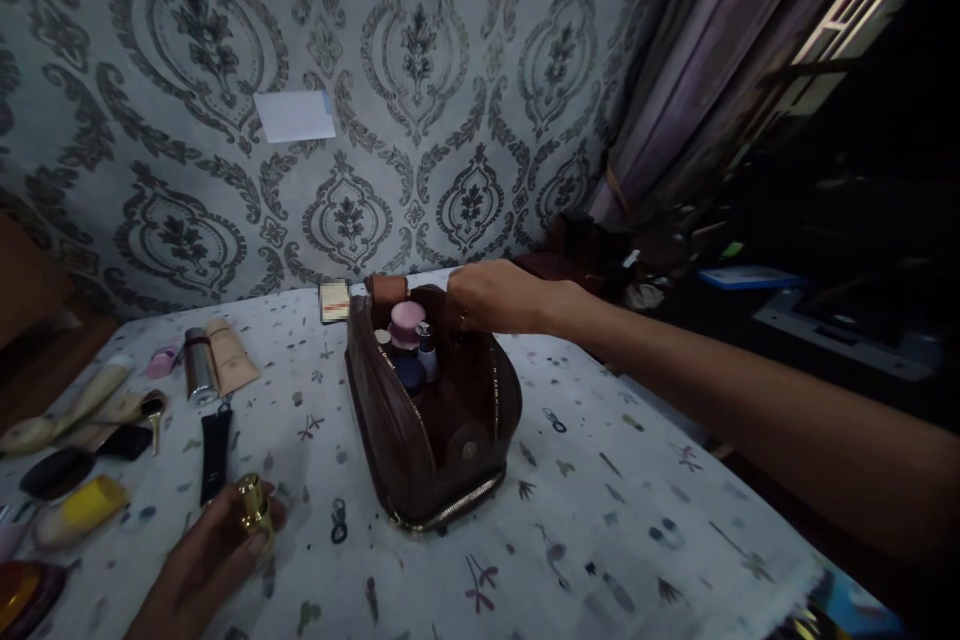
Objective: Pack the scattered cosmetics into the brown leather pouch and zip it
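Note:
My left hand (206, 560) is closed around a small bottle with a shiny gold cap (253, 502), low over the table's left part. In the middle stands an unzipped dark brown leather makeup bag (390, 460). My right hand (499, 298) is at the bag's far right rim, fingers curled on its edge; the fingertips are partly hidden. Inside the bag sit a round pink container (408, 320), a small bottle with a dark top (427, 355) and a dark blue round item (409, 375).
Left on the patterned tablecloth (600, 520) lie a beige tube (231, 357), a silver cylinder (199, 367), a black tube (215, 453), a yellow-capped bottle (86, 510) and several brushes. A small card (334, 301) stands behind the bag. The papered wall (420, 120) rises behind.

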The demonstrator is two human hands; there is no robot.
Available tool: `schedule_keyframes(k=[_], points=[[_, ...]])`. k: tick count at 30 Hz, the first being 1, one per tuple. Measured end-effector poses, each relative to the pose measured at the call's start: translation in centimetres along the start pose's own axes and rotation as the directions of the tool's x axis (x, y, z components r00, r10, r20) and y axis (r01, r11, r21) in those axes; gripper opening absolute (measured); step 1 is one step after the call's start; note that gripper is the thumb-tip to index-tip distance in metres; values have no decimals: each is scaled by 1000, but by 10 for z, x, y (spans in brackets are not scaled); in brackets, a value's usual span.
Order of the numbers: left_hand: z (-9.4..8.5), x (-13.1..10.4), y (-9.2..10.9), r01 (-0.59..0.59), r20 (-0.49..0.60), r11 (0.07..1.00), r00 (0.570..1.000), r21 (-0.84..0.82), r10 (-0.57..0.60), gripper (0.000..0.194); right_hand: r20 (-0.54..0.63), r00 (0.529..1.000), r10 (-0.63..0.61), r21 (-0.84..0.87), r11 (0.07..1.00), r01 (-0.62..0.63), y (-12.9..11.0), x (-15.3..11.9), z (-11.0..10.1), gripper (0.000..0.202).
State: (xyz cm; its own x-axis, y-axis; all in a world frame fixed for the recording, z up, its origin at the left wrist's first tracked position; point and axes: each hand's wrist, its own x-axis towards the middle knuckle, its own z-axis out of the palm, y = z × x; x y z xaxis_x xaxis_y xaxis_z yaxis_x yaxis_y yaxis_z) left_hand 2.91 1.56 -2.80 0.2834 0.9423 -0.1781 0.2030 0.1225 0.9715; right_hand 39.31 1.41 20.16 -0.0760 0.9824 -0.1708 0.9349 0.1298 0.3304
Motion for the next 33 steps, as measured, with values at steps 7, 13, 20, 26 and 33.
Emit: schedule_keyframes(k=[7, 13, 20, 26, 33], points=[[4, -4, -10, -30, -51, 999, 998, -38, 28, 63, 9, 998, -59, -70, 996, 59, 0, -3, -4, 25], [-1, 3, 3, 77, 5, 996, 997, -42, -77, 60, 23, 992, -121, -174, 977, 123, -8, 1, 3, 26], [12, -6, 10, -57, -87, 998, 995, -34, 54, 61, 23, 998, -59, -139, 988, 62, -6, 10, 12, 30], [-3, 1, 11, 12, 61, 1000, 998, 16, -13, 57, 50, 987, -151, -156, 975, 157, -17, 10, 23, 25], [12, -12, 33, -10, -80, 999, 997, -31, 8, 65, -72, 979, -190, -62, 981, 186, -6, 4, 28, 22]])
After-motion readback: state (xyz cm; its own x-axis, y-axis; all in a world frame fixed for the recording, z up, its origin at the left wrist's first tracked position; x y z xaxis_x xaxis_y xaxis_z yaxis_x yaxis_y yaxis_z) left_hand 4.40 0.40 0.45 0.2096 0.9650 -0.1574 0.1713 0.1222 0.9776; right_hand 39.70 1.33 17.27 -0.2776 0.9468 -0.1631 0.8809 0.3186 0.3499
